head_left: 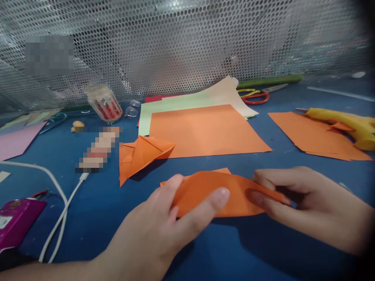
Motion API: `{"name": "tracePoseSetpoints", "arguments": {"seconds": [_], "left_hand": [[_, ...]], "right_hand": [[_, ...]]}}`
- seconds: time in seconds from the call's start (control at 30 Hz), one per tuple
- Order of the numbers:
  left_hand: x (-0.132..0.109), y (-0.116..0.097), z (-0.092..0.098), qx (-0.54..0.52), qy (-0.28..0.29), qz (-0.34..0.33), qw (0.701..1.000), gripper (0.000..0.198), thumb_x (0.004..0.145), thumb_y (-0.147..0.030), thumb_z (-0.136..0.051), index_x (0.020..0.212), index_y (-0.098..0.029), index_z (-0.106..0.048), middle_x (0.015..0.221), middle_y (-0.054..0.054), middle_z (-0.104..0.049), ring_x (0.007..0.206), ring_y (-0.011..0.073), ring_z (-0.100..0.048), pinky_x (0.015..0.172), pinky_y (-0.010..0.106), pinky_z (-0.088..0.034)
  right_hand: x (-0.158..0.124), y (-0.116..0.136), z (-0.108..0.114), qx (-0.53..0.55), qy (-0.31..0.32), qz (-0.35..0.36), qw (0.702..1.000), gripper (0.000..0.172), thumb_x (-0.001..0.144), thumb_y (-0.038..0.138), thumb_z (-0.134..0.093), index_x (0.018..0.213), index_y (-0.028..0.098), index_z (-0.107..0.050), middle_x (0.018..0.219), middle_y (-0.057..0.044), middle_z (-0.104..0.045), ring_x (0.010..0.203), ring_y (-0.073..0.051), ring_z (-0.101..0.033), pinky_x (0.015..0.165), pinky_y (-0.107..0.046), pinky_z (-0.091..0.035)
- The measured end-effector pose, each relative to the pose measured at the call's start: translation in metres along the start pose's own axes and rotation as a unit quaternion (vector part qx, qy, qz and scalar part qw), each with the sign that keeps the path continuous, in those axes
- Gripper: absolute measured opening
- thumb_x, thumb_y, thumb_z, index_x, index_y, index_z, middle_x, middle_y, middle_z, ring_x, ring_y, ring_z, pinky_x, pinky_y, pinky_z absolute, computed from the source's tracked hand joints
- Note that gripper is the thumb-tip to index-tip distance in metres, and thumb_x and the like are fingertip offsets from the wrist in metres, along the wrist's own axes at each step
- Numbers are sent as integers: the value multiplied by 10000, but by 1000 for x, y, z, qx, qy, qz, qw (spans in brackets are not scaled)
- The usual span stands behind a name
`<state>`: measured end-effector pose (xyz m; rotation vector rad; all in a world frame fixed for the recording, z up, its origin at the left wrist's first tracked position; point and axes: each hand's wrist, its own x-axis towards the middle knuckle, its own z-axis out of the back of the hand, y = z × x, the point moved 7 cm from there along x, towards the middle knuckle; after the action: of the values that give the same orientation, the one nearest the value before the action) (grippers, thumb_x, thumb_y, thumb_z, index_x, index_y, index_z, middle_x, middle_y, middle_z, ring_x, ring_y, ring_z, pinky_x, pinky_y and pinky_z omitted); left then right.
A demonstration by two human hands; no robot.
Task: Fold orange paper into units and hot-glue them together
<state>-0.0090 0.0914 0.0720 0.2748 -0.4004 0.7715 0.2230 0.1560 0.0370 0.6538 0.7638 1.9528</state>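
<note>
An orange paper piece (218,191), partly folded and curved, is held just above the blue table (96,210) near its front. My left hand (164,230) pinches its left end between thumb and fingers. My right hand (295,203) pinches its right end, fingers closed on the edge. A finished folded orange paper shape (140,156) lies on the table behind and to the left of my hands.
A stack of orange, green and cream sheets (205,128) lies in the middle. More orange sheets (310,134) and a yellow glue gun (348,125) sit at right. Scissors (256,95), a jar (104,103), a white cable (63,210) and a magenta device (16,220) are around.
</note>
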Motion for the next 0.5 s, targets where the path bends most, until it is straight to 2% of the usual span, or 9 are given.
{"name": "tracePoseSetpoints", "arguments": {"seconds": [0.07, 0.1, 0.13, 0.2, 0.23, 0.3, 0.37, 0.43, 0.5], "left_hand": [[-5, 0, 1, 5, -42, 8, 999, 684, 1076, 40, -330, 1627, -293, -563, 1619, 187, -627, 1221, 245, -785, 899, 344, -697], [-7, -2, 4, 14, -75, 4, 997, 547, 1146, -40, -351, 1558, -262, -634, 1686, 179, -573, 1417, 297, -684, 1102, 444, -637], [-7, -6, 3, 8, -69, -17, 997, 458, 1192, -87, -370, 1474, -241, -696, 1726, 128, -559, 1556, 283, -567, 1302, 474, -476], [-6, -17, -2, 2, -40, -83, 996, 467, 1240, -110, -322, 1376, -221, -755, 1674, 32, -659, 1611, 164, -495, 1445, 424, -152], [-6, -20, -4, -1, -26, -97, 995, 473, 1251, -116, -322, 1343, -226, -773, 1588, 0, -739, 1578, 131, -539, 1444, 393, -125], [-5, -24, -4, -2, -42, -113, 993, 491, 1262, -125, -324, 1261, -250, -799, 1373, -35, -859, 1384, 133, -726, 1348, 334, -384], [-5, -26, -5, -5, -49, -118, 992, 492, 1262, -126, -340, 1204, -258, -810, 1242, -45, -897, 1186, 167, -842, 1086, 301, -619], [-6, -28, -7, -9, -47, -118, 992, 497, 1257, -110, -345, 1174, -249, -815, 1194, -45, -905, 1087, 181, -880, 910, 295, -681], [-5, -28, -7, -14, -47, -114, 992, 496, 1251, -98, -352, 1155, -239, -819, 1188, -34, -906, 1095, 187, -883, 906, 303, -689]], "right_hand": [[2, -1, -3, 28, 4, -4, 1000, 623, 1118, 650, -559, 687, 266, -325, 625, 73, -338, 537, -116, -308, 482, -279, -285], [3, -2, -4, 41, 5, -11, 999, 648, 1102, 707, -571, 685, 267, -344, 623, 72, -358, 534, -115, -322, 480, -272, -302], [5, -3, -5, 51, 5, -20, 998, 668, 1087, 752, -578, 685, 267, -356, 621, 73, -367, 533, -115, -327, 477, -265, -315], [7, -2, -3, 62, -7, -26, 998, 698, 1045, 807, -613, 675, 265, -374, 613, 79, -361, 521, -110, -316, 460, -253, -321], [9, 0, -3, 66, -14, -25, 997, 703, 1022, 816, -642, 667, 264, -390, 607, 78, -372, 513, -109, -324, 451, -246, -329], [11, 3, -4, 82, -21, -25, 996, 663, 979, 799, -717, 681, 262, -465, 598, 71, -436, 502, -110, -383, 447, -231, -376], [12, 2, -8, 112, -22, -42, 993, 577, 932, 762, -794, 760, 267, -552, 608, 64, -515, 511, -123, -470, 468, -224, -450], [11, -1, -13, 142, -18, -63, 988, 532, 894, 746, -841, 837, 274, -602, 637, 52, -603, 535, -139, -565, 503, -229, -522], [9, -4, -17, 153, -15, -76, 985, 516, 890, 743, -846, 857, 275, -631, 692, 27, -693, 581, -156, -664, 547, -237, -583]]}}
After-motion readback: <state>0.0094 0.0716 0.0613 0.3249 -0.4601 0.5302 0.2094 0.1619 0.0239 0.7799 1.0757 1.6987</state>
